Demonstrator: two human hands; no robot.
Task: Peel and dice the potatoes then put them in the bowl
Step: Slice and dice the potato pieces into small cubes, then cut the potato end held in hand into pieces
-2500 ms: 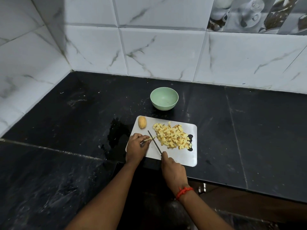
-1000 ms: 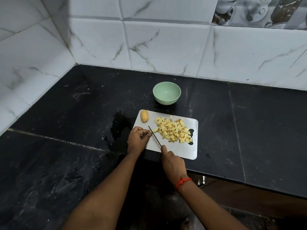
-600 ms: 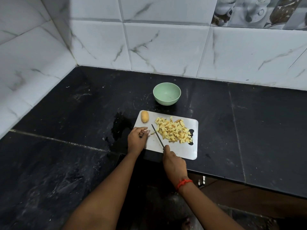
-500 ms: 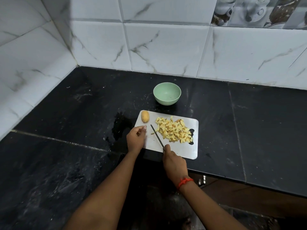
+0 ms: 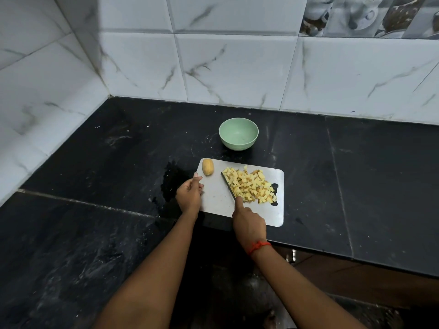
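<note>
Though in right hand (image 5: pixel 249 224), knife (image 5: pixel 228 186) half-hidden

Domestic kitchen: black stone worktop (image 5: pixel 95 167) set in a corner of white marble-pattern wall tiles (image 5: pixel 237 72), with a cutting board (image 5: pixel 216 200) and green bowl (image 5: pixel 238 137).

Knife (image 5: pixel 228 187) handle hidden inside right hand (image 5: pixel 249 224), blade edge masked by diced potato (image 5: pixel 249 186), cutting board (image 5: pixel 278 216) handle hole partly covered, left hand (image 5: pixel 190 194) palm contents indiscernible, forearms (image 5: pixel 152 269) cut by bottom edge, patterned tile (image 5: pixel 370 15) cropped above
</note>
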